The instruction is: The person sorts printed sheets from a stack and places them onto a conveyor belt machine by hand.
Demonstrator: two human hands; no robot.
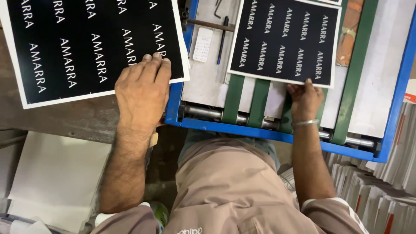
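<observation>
Item one: my left hand (143,89), laid flat and palm down, fingers together and stretched out, resting on the near right corner of a large black printed sheet (86,43) with a white border. It presses on the sheet and grips nothing. This sheet lies on a worn brown table (73,117), reaching up and left from my hand; its long edge runs roughly side to side, tilted a little so the right end sits lower, and its rows of white lettering run top to bottom

Item two: my right hand (305,99), fingers curled at the near edge of a smaller black printed sheet (284,39) of the same kind. The fingertips touch that edge; whether they pinch it or only push, I cannot tell. This sheet lies just beyond the hand on the bed of a blue-framed machine (277,135), over green belts (259,97) that run away from me. Its near edge slopes slightly down to the right, lettering again running top to bottom. A metal bangle (305,123) sits on this wrist

Item three: a pen (222,39) and a small paper slip (202,44) on the grey bed, between the two sheets

Item four: stacked white card (377,190) at my right, white sheets (56,177) at my lower left
</observation>
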